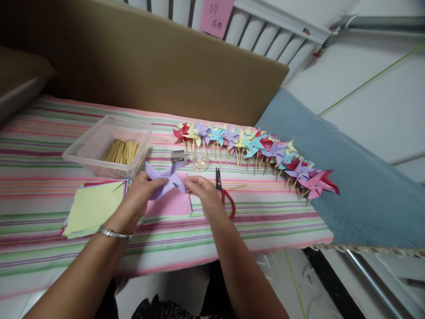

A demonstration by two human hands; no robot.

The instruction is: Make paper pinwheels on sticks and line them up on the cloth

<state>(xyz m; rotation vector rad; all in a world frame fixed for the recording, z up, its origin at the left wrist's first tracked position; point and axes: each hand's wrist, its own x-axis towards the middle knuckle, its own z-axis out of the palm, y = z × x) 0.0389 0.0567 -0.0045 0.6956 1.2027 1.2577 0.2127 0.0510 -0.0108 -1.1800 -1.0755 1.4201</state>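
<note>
My left hand (pixel 141 192) and my right hand (pixel 202 192) both pinch a purple paper pinwheel (pixel 168 179), held just above the striped cloth (pixel 49 204). The left fingers grip its left flap, the right fingers its right edge. Under the hands lies a pink paper sheet (pixel 172 204). A silver bracelet (pixel 114 233) circles my left wrist.
A clear plastic box (pixel 99 141) holds wooden sticks (pixel 121 151). Yellow paper sheets (pixel 93 206) lie at the left. Red-handled scissors (pixel 226 195) rest by my right hand. A row of finished pinwheels (pixel 255 148) runs right. A small glass dish (pixel 200 162) and a metal clip (pixel 177 156) sit behind.
</note>
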